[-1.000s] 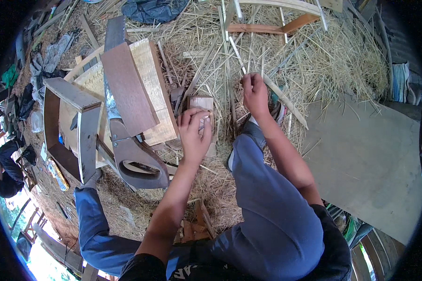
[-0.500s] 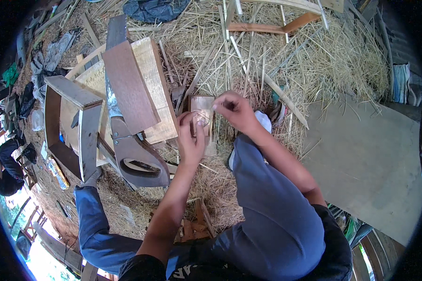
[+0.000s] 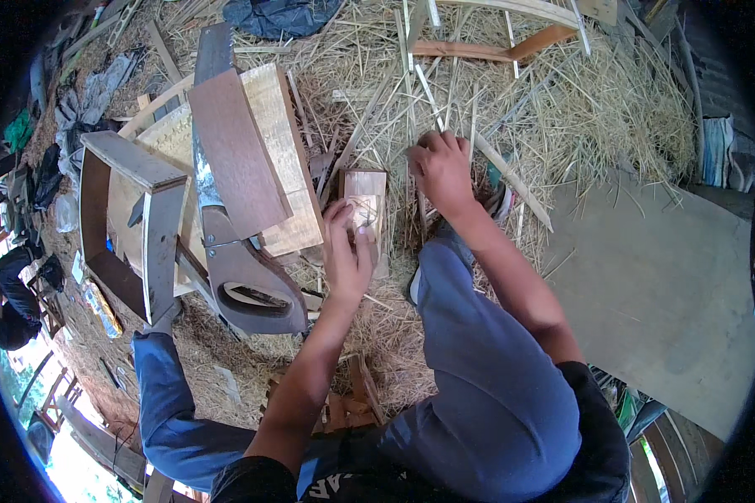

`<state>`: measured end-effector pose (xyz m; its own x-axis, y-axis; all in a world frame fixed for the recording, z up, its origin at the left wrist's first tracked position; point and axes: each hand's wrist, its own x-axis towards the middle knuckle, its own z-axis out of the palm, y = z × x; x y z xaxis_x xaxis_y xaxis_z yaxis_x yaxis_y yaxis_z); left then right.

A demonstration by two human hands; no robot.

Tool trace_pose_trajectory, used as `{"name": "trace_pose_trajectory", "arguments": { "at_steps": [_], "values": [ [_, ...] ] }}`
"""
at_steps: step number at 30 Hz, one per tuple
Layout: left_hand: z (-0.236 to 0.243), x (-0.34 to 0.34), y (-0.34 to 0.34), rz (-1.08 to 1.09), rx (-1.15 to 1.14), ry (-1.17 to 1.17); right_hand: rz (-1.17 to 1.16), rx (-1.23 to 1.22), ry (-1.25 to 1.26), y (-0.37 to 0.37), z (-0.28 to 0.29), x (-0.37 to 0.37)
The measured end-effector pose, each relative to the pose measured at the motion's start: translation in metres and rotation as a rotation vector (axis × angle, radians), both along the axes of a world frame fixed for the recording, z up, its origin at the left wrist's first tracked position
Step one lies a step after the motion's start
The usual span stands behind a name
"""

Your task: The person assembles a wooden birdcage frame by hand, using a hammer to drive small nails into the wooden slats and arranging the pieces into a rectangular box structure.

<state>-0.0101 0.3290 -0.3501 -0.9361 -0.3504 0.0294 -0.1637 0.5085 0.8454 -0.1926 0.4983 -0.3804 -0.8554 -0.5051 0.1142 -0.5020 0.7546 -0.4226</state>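
Note:
My left hand (image 3: 350, 261) is closed on a small pale wooden piece (image 3: 363, 210), thumb on one side and fingers on the other. That piece rests over a narrow wooden block (image 3: 366, 181) lying on the straw. Thin dark lines show on its face, too small to make out. My right hand (image 3: 446, 173) is raised over the straw to the right of the block, apart from it. Its fingers are curled in, and whatever they may hold is hidden.
To the left, a handsaw (image 3: 256, 289) and a brown board (image 3: 237, 155) lie on a thick pale plank (image 3: 287, 168). Beside them stands an open wooden frame (image 3: 164, 251). A grey sheet (image 3: 654, 293) lies at right; another slatted wooden frame (image 3: 461, 50) is at the far side.
My right hand has moved away from the small wooden piece, up and to the right, and turned its back upward. My left hand keeps its hold almost in place.

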Motion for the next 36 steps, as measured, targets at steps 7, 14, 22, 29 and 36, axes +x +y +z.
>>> {"name": "trace_pose_trajectory", "arguments": {
  "at_steps": [7, 14, 22, 29, 36],
  "values": [
    [-0.005, 0.0, -0.004, -0.01, -0.016, -0.063, 0.187, 0.336, 0.057, -0.007, -0.024, -0.008],
    [-0.007, -0.002, -0.006, 0.017, -0.105, -0.022, 0.024, 0.259, -0.084, -0.007, -0.034, 0.001],
    [-0.003, -0.007, -0.001, 0.004, -0.109, 0.01, -0.059, 0.242, -0.066, -0.011, -0.048, 0.006],
    [-0.005, -0.005, 0.0, -0.007, -0.061, -0.049, -0.13, 0.226, -0.119, -0.015, -0.057, 0.005],
    [-0.007, -0.009, 0.002, 0.012, -0.116, 0.027, -0.088, 0.248, -0.033, -0.011, -0.057, 0.005]
  ]
}}
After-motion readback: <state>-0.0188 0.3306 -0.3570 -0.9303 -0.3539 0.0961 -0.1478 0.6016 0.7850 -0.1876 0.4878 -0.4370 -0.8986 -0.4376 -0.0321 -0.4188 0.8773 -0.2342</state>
